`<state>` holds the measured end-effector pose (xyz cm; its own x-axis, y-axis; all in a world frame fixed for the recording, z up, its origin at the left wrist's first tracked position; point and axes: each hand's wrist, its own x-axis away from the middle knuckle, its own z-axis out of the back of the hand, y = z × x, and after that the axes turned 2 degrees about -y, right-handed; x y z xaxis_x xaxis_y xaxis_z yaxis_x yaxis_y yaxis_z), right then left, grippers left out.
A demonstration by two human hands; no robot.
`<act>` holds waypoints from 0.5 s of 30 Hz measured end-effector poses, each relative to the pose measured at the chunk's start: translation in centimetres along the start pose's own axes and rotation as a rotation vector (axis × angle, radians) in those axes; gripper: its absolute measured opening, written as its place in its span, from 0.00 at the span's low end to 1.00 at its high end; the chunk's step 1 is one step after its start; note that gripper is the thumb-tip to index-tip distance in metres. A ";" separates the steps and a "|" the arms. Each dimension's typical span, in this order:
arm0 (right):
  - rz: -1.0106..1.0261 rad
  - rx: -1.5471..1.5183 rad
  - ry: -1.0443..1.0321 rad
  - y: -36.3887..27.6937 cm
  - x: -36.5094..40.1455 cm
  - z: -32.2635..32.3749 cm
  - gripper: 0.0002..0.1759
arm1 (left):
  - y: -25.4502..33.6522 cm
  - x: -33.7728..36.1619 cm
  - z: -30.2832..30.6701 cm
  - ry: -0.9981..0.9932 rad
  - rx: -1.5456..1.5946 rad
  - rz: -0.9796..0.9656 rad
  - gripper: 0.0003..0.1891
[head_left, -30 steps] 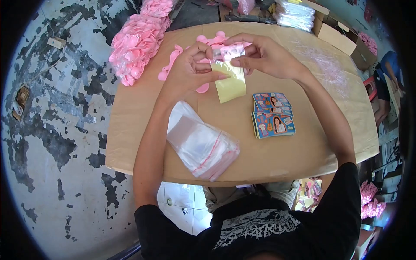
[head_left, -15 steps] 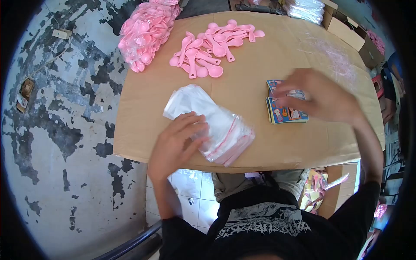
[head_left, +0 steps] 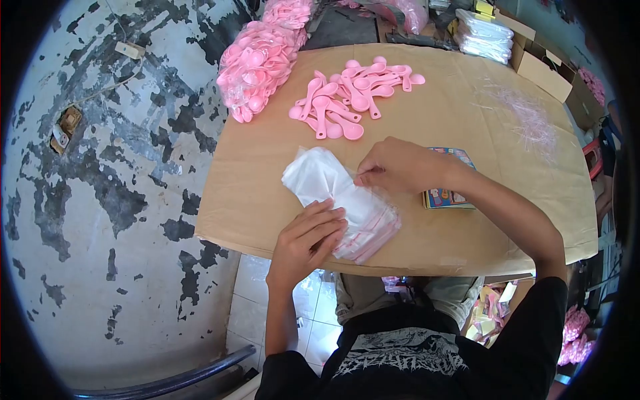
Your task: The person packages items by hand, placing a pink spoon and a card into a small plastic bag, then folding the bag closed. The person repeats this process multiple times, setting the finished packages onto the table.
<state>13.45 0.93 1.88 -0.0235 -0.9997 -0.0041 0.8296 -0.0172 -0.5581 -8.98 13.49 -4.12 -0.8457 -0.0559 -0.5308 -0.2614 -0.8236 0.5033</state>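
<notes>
A stack of clear plastic bags with pink-red lines lies aslant on the brown-covered table. My left hand rests on the stack's left edge with its fingers spread. At the upper right edge of the bags, the thumb and fingers of my right hand are pinched together; whatever is between them is too small to make out. Partly behind my right wrist sits a pile of colourful printed cards. Beyond the bags is a loose heap of pink measuring spoons.
A large bundle of bagged pink spoons stands at the back left table edge. Shredded clear strands lie at the right. White packets and an open cardboard box are at the back right. A box of wrapped pieces stands below the table.
My right hand has moved left from the cards to the bags, and its fingers have closed. My left hand stays on the stack. The view has shifted slightly.
</notes>
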 end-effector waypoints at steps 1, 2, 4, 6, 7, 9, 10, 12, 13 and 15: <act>0.075 0.013 0.113 0.9 0.3 -0.1 0.14 | 0.1 -0.1 0.0 0.002 -0.003 -0.005 0.10; 0.147 0.022 0.222 1.5 0.7 -0.1 0.13 | 0.2 0.0 -0.1 0.001 0.004 0.014 0.10; 0.061 -0.130 0.246 1.1 1.7 2.3 0.12 | 0.3 -0.1 0.2 -0.006 0.018 0.041 0.10; -0.011 -0.237 0.271 -0.2 3.3 4.7 0.11 | 0.0 -0.1 1.2 -0.060 0.011 0.052 0.12; -0.039 -0.270 0.278 -1.0 4.1 5.8 0.11 | 0.1 -0.5 1.3 -0.085 0.008 0.056 0.14; -0.053 -0.304 0.256 -2.7 5.4 7.3 0.12 | 2.0 -2.9 1.5 -0.067 0.264 0.111 0.20; -0.015 -0.302 0.258 -2.7 5.6 6.7 0.12 | 2.8 -3.8 1.2 -0.057 0.390 0.144 0.24; 0.068 -0.298 0.259 -2.7 5.7 5.1 0.12 | 4.2 -5.4 -1.5 0.015 0.863 0.291 0.27; 0.024 -0.219 0.153 -3.2 6.0 5.1 0.12 | 4.8 -6.9 -1.8 -0.005 0.972 0.423 0.25; 0.065 -0.341 0.241 -1.3 6.0 4.9 0.11 | 4.2 -9.8 -1.8 0.001 1.145 0.532 0.24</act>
<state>14.97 -5.08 6.66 -0.1405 -0.9654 -0.2197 0.6024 0.0927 -0.7928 -0.92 9.60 1.96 -0.9697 -0.2302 -0.0818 -0.1425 0.2608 0.9548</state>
